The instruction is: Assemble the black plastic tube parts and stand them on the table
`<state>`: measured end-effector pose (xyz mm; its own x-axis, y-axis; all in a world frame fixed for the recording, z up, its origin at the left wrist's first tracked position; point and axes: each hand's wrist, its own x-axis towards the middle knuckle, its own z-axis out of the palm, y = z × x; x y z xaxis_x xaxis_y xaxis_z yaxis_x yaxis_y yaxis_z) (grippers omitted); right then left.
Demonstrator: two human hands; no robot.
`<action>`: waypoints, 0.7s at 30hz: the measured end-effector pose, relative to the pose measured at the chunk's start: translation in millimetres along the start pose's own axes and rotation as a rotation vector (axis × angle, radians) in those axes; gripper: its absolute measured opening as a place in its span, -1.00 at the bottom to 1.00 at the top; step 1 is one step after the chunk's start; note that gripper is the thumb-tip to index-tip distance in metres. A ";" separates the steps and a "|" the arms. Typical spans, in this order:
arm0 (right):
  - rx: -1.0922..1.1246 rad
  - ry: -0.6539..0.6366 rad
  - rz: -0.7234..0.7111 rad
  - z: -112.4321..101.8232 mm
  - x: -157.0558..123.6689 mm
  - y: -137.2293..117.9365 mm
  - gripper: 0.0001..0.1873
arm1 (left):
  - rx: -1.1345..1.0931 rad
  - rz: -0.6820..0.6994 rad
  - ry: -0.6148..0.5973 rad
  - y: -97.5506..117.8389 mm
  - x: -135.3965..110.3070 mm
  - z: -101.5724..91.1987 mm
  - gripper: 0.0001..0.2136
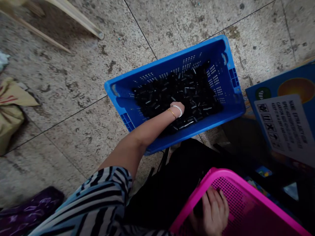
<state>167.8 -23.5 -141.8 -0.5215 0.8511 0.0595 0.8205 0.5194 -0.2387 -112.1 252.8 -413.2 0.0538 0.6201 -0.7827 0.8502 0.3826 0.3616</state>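
My left hand (178, 106) reaches down into a blue plastic crate (169, 59). The wrist wears a pearl-like bracelet and a thin gold-coloured one. Many small, shiny black cylindrical pieces (194, 98) fill the crate's bottom and hide my left fingers. Near the lower edge of the view, my right hand (214, 209) is inside a pink perforated basket (236, 178), close to its left wall. The right fingers are curled, with something dark between them and the thumb that I cannot make out.
At the right stands a blue printed carton (265, 108) with a white label. Pale plastic chair legs (76, 19) show at the upper left. A yellowish bag (12, 111) and a purple shiny bag (34, 209) lie at the left on the speckled tile floor (61, 85).
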 end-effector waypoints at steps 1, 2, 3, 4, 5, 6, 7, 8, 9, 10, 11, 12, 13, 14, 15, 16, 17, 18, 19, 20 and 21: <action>0.001 0.000 -0.007 1.0 -0.7 0.9 -0.50 | -0.040 0.019 0.030 3.3 2.8 -0.9 -0.65; 0.001 0.001 -0.004 1.9 -1.0 1.6 -0.50 | -0.091 0.046 0.065 6.7 4.3 -0.3 -0.66; 0.000 0.005 0.007 2.6 -1.0 2.1 -0.50 | -0.151 0.082 0.101 10.0 4.5 1.8 -0.67; 0.000 0.010 0.021 3.2 -0.7 2.6 -0.51 | -0.215 0.125 0.135 12.9 3.2 5.4 -0.67; -0.002 0.012 0.032 3.5 -0.3 3.0 -0.51 | -0.285 0.172 0.167 15.1 0.7 10.4 -0.65; -0.005 0.012 0.035 3.7 0.1 3.5 -0.52 | -0.360 0.220 0.194 16.6 -2.8 16.5 -0.62; -0.008 0.011 0.027 3.7 0.4 4.1 -0.53 | -0.435 0.267 0.212 17.2 -7.1 23.3 -0.58; -0.010 0.011 0.018 3.7 0.2 4.8 -0.54 | -0.509 0.309 0.223 16.9 -11.7 30.5 -0.54; -0.012 0.009 0.013 3.6 -0.3 5.6 -0.55 | -0.580 0.348 0.225 15.9 -16.5 37.6 -0.51; -0.014 0.010 0.008 3.6 -1.2 6.5 -0.56 | -0.645 0.381 0.219 14.3 -21.0 44.2 -0.51; -0.016 0.010 0.005 3.7 -2.4 7.3 -0.57 | -0.704 0.407 0.206 12.3 -25.0 50.1 -0.52; -0.018 0.009 0.005 3.7 -3.6 7.9 -0.57 | -0.756 0.425 0.189 10.3 -28.5 54.9 -0.53; -0.019 0.008 0.007 3.8 -4.7 8.4 -0.56 | -0.802 0.433 0.169 8.3 -31.3 58.7 -0.55; -0.020 0.006 0.008 3.8 -5.3 8.6 -0.56 | -0.840 0.432 0.149 6.4 -33.6 61.4 -0.56; -0.020 0.005 0.004 3.7 -5.4 8.5 -0.56 | -0.870 0.425 0.130 4.8 -35.4 63.2 -0.58; -0.018 0.009 0.002 3.5 -4.8 8.1 -0.56 | -0.891 0.414 0.111 3.2 -36.8 64.2 -0.59; -0.013 0.014 0.006 3.3 -3.8 7.5 -0.57 | -0.901 0.400 0.097 1.7 -38.1 64.6 -0.60; -0.007 0.022 0.013 3.2 -2.3 6.5 -0.57 | -0.900 0.385 0.086 0.0 -39.5 64.8 -0.60; -0.003 0.027 0.023 3.0 -0.8 5.3 -0.58 | -0.887 0.368 0.082 -1.8 -41.2 64.8 -0.61; 0.000 0.028 0.031 3.0 0.7 4.1 -0.58 | -0.864 0.345 0.087 -4.0 -43.4 64.8 -0.63; 0.000 0.029 0.033 3.1 2.0 2.8 -0.59 | -0.833 0.318 0.102 -6.6 -46.2 64.7 -0.66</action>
<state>168.3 -20.6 -145.4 -0.4871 0.8698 0.0791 0.8373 0.4908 -0.2409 -86.3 177.4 -412.1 0.1416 0.8240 -0.5486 0.1454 0.5309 0.8349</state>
